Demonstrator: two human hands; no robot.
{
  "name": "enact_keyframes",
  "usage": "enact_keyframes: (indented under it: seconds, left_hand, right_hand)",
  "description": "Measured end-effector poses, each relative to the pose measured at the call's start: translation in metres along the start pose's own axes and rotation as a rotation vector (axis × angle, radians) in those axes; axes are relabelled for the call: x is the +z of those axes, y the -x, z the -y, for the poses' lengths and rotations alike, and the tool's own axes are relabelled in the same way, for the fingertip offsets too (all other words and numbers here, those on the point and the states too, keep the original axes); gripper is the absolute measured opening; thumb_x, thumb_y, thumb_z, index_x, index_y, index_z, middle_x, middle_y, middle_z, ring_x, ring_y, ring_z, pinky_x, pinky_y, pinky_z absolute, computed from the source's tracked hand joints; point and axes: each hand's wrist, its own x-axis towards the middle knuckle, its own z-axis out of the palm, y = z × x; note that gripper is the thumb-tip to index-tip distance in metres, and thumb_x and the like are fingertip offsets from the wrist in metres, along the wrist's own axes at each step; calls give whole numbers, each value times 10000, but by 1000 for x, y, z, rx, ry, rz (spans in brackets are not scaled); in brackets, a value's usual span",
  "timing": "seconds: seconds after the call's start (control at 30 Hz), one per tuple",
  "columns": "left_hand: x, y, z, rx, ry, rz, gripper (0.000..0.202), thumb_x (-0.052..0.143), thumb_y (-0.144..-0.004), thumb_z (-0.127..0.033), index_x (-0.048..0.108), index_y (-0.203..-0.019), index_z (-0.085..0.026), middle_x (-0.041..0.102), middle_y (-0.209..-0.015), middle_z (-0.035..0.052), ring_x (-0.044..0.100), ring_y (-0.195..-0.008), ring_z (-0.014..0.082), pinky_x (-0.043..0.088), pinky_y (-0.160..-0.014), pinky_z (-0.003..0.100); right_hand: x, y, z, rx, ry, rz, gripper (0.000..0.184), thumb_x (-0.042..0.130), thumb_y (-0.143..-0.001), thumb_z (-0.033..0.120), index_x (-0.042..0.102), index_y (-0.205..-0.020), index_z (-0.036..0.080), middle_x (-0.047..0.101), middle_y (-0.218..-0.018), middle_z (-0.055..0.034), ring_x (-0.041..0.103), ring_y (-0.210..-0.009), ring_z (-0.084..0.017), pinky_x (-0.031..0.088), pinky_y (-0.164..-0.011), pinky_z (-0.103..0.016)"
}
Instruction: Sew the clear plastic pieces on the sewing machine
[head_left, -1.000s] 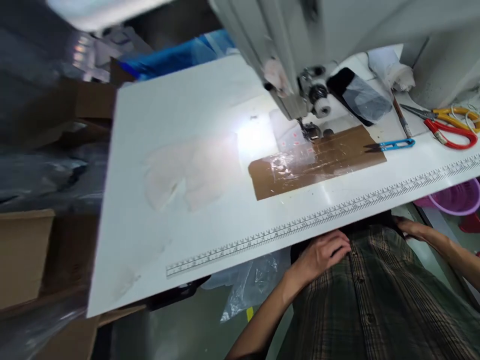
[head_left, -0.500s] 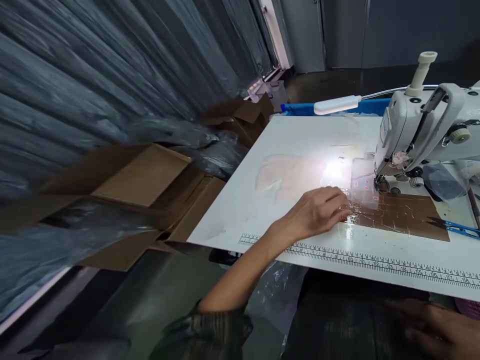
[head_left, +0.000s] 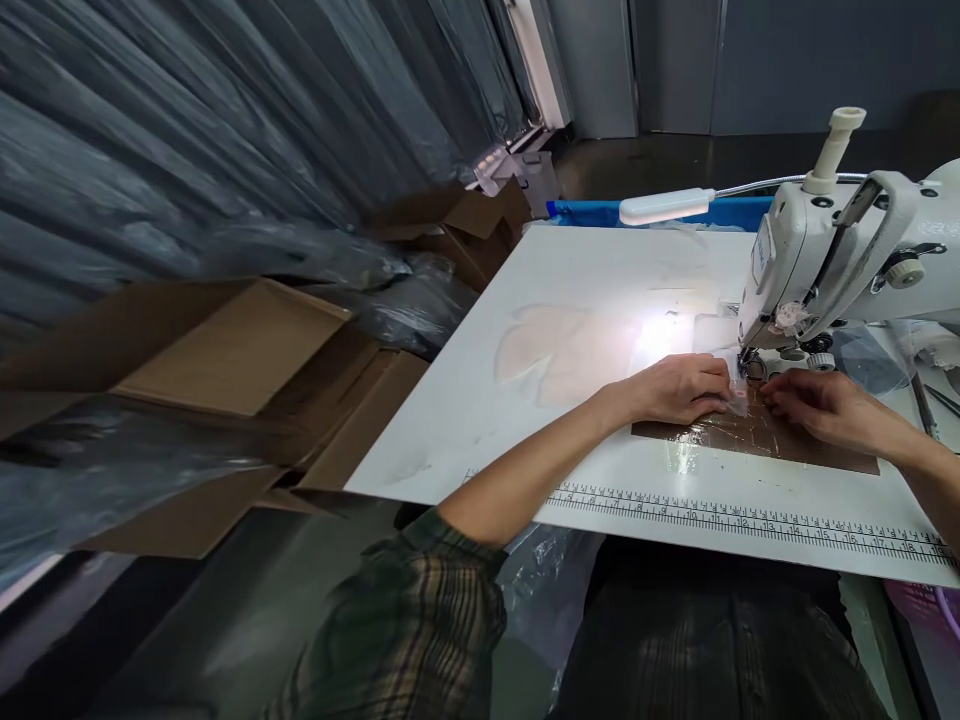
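My left hand [head_left: 684, 388] lies on the white table [head_left: 570, 270], fingers curled and pinched on a small clear plastic piece with pink marks [head_left: 736, 399] just in front of the needle of the white sewing machine [head_left: 832, 265]. My right hand [head_left: 814, 405] rests on the brown taped patch [head_left: 757, 440] to the right of the needle, fingertips pressed down near the same clear piece. A pale pink fabric piece [head_left: 559, 350] lies flat on the table to the left of my left hand.
A printed ruler [head_left: 750, 518] runs along the table's near edge. The machine's lamp [head_left: 660, 206] shines on the work area. Open cardboard boxes [head_left: 240, 350] and plastic bags stand left of the table. A blue bin [head_left: 720, 212] sits behind it.
My left hand slid right along the table to the needle and closed on the clear piece. My right hand came up from below the table onto the brown patch.
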Motion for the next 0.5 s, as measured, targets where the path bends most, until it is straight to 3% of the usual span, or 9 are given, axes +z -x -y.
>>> enact_keyframes:
  seconds: [0.1,0.2,0.33,0.5]
  left_hand:
    - [6,1,1,-17,4,-83,226,512,-1026,-229,726,-986,-169,725,-1016,84,690,-978,169,577,-891,307]
    - [9,4,-1,-33,-2,-127,252,491,-1038,-242,725,-972,-175,731,-1005,78,688,-977,171,570,-897,321]
    - [7,5,-4,-89,-22,-127,259,483,-1044,-255,718,-957,-188,740,-1013,66,686,-939,174,553,-847,338]
    - [4,6,-6,-140,-13,-100,244,469,-1040,-219,707,-994,-195,739,-1038,63,690,-945,177,550,-859,360]
  right_hand:
    - [9,-5,-1,6,32,-52,352,537,-876,495,715,-974,207,655,-699,-32,568,-582,-168,465,-516,-288]
    - [21,0,2,-88,122,-116,331,592,-831,470,702,-1020,222,665,-762,-33,588,-639,-177,487,-601,-312]
    - [30,3,3,-194,212,-157,353,560,-897,539,724,-1011,249,696,-963,-75,649,-767,-203,505,-681,-337]
    - [35,-1,-1,-221,262,-226,348,495,-948,479,757,-942,249,705,-999,-80,667,-789,-193,503,-657,-319]
